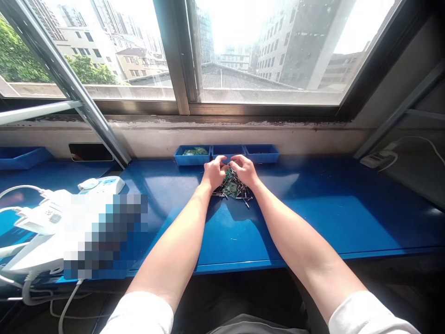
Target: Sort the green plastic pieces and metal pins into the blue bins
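The person is reaching both bare forearms forward across a blue surface (313, 218), the arms angling inward from white sleeves (139, 314) until the left hand (214, 172) and right hand (245, 170) are nearly meeting at the middle. Both hands are hanging palm-down and half curled, their fingertips (225, 163) converging just above a loose heap of thin metal pins (239, 191) mixed with green circuit boards (231, 188). The fingers are close over the heap, but whether they are gripping any piece cannot be told from this view.

The heap is lying on the surface just in front of a row of three blue trays (227, 154) set against the wall beneath the window (267, 51). The left tray is holding more green boards (194, 151). A white power strip (102, 184) is sitting well to the left of the hands.
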A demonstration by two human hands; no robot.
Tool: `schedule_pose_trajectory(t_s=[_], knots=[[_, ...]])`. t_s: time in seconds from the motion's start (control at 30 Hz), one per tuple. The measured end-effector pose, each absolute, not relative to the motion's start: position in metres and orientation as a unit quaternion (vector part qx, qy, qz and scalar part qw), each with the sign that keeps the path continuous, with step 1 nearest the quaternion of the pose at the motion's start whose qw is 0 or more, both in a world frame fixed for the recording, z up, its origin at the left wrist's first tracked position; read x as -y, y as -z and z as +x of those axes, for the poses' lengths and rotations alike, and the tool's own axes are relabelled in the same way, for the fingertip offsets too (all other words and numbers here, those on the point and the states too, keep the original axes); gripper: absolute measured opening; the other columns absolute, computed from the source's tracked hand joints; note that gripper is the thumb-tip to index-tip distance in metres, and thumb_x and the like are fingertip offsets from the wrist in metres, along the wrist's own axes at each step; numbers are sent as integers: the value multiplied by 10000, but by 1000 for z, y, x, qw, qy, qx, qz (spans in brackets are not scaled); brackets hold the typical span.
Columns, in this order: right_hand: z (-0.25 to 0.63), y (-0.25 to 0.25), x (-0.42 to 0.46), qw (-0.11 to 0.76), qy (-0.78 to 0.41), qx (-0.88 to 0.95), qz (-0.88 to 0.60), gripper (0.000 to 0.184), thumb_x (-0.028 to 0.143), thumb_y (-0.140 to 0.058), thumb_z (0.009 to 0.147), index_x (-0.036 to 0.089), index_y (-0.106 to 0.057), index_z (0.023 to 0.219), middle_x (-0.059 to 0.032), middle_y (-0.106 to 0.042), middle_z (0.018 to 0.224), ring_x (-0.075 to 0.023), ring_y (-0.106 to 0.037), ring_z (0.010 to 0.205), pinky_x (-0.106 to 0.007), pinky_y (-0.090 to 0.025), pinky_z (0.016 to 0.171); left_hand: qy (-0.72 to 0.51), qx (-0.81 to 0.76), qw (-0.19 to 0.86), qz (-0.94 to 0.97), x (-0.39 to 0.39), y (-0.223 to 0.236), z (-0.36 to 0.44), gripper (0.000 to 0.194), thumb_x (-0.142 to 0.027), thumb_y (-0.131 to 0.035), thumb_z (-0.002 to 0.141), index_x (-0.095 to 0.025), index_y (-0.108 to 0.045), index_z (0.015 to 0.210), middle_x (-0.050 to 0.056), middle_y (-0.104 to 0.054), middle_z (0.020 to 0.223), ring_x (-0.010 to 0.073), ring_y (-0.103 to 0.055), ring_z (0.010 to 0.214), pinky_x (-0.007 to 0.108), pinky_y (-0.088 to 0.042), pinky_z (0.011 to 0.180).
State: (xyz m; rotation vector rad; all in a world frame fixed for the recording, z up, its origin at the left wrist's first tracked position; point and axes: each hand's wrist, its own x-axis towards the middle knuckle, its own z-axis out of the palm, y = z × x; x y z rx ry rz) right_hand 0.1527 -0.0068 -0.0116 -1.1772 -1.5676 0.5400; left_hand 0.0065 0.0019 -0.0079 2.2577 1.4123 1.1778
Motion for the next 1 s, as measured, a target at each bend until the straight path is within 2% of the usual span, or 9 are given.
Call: schedule_pose_trajectory(t_s=[0.27,0.43,0.6,0.8,1.0], knots=[[152,11,11,538,-244,661,-462,262,316,-602,732,177,-707,928,-40,-715,895,-166,-648,786,-279,-514,745,-417,-478,127,763,-3,9,5,369,-235,-558,809,-198,-538,1176,33,-710,897,197,-641,922,312,-449,888],[162,9,5,547,-232,642,-485,319,246,-568,709,192,-701,993,-26,-716,961,-175,-652,875,-299,-509,848,-407,-521,97,744,-3,9,6,411,-304,-578,802,-208,-520,1197,47,-700,998,229,-609,1027,377,-386,962],[185,7,-3,556,-157,575,-579,529,195,-501,676,200,-607,1194,-12,-663,1135,-182,-595,975,-332,-460,949,-386,-573,81,718,-3,9,5,361,-268,-551,791,-213,-546,1148,57,-671,1086,245,-575,1082,390,-378,941],[201,6,-6,517,-104,527,-666,668,195,-522,636,183,-510,1303,-50,-626,1162,-252,-428,1197,-382,-372,1030,-350,-600,74,715,-1,9,5,336,-274,-518,789,-220,-575,1116,53,-654,1127,245,-537,1131,384,-372,944],[199,4,-5,453,-89,547,-698,701,226,-536,670,163,-416,1357,-99,-549,1223,-294,-379,1204,-428,-338,1018,-344,-606,79,713,-5,12,3,275,-293,-520,786,-228,-612,1037,70,-644,1123,267,-536,1122,411,-367,940]])
